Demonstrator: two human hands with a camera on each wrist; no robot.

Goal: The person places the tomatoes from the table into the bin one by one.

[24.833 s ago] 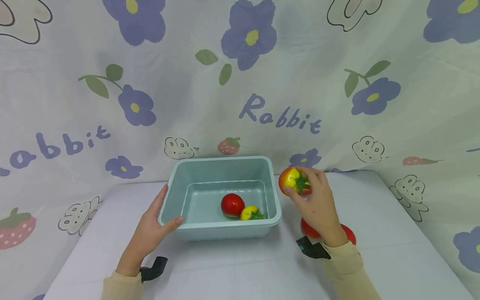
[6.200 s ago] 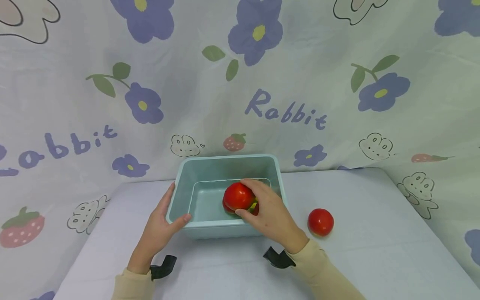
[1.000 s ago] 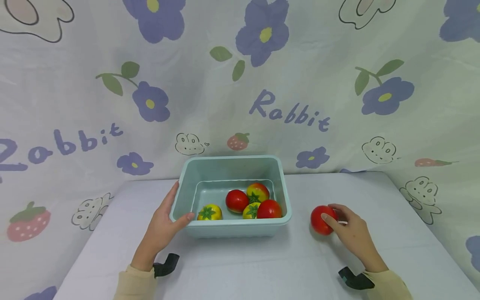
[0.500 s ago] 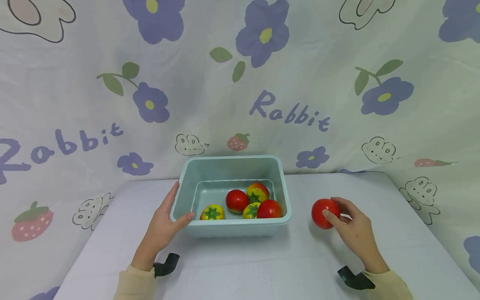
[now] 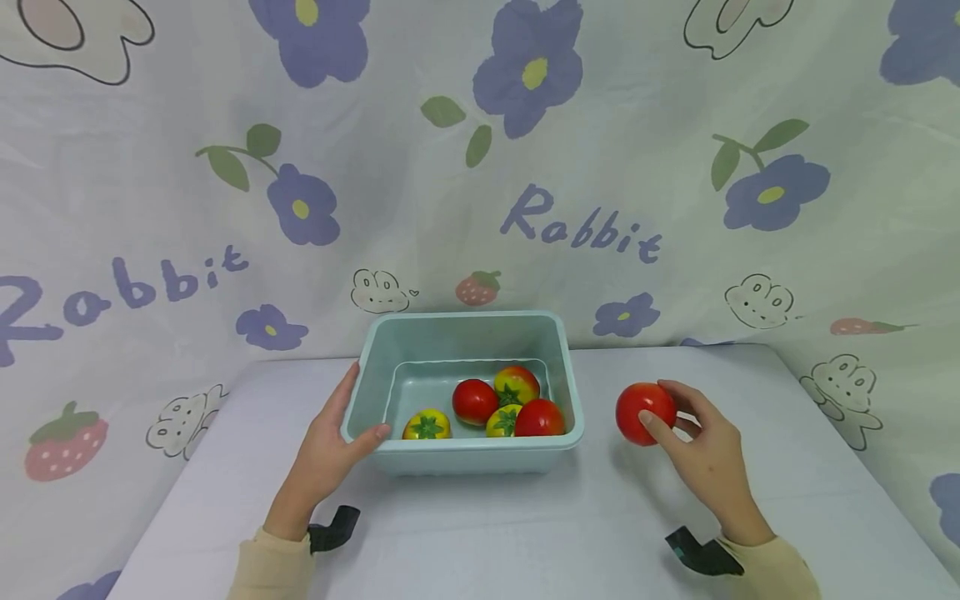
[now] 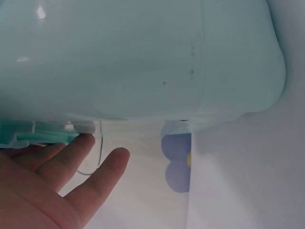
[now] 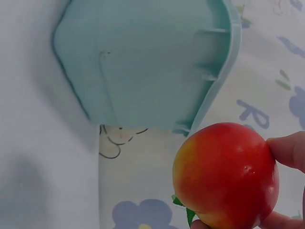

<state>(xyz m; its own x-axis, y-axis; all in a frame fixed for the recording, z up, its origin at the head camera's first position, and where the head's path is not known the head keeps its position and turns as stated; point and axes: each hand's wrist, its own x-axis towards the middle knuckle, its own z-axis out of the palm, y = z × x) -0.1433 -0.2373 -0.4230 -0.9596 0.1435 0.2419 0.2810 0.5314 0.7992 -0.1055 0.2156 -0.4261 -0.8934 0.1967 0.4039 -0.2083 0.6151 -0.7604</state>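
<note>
My right hand (image 5: 711, 454) pinches a shiny red tomato (image 5: 643, 414) between thumb and fingers, held above the table to the right of a pale blue-green plastic bin (image 5: 465, 458). The right wrist view shows yellow shading and a green stem leaf on this tomato (image 7: 226, 174). My left hand (image 5: 321, 462) holds the bin's front left corner, thumb over the rim and fingers along the outer left side; the fingers (image 6: 97, 183) look fairly straight in the left wrist view. Inside lie red tomatoes (image 5: 474, 402) and yellow ones with green tops (image 5: 427, 425), several in all, partly hidden by the front wall.
The bin stands on a white-covered table (image 5: 480, 542), near its back edge. Behind hangs a pale cloth (image 5: 420, 208) printed with purple flowers, rabbits and strawberries. A black strap piece (image 5: 703, 552) sticks out from each wrist.
Over the last second my right hand has raised the red tomato off the table. Earlier, more tomatoes came into the bin. The yellow tomato at the bin's left has rolled slightly right.
</note>
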